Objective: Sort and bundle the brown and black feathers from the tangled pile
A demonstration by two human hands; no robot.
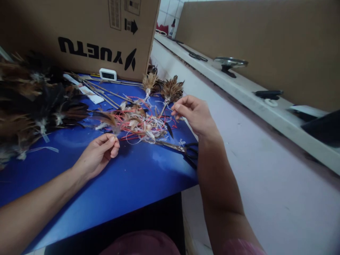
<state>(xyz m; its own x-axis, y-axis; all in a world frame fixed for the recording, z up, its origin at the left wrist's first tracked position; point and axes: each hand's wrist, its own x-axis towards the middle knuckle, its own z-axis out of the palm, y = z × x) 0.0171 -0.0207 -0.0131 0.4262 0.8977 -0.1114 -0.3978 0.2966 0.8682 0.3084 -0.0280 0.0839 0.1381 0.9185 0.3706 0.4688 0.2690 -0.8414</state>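
My left hand (99, 152) is pinched at the near side of the heap, with the downy base of a brown feather (109, 118) between thumb and forefinger. My right hand (192, 113) is raised at the table's right edge, its thumb and fingertips pressed together; whatever they hold is too small to make out. Between the hands lies a tangled heap of red and white strips (143, 124) mixed with loose feathers. Just beyond my right fingertips is a tied brown feather bundle (172, 88), and another feather bundle (150, 83) stands beside it. Scissors (183, 148) lie below the right hand.
Dark and brown feather bundles (39, 102) pile up on the left of the blue table (127, 177). Thin sticks (102, 92) and a small white digital device (108, 74) lie before a cardboard box (87, 32). A ledge (196, 63) holding a glass lid (231, 62) runs along the right.
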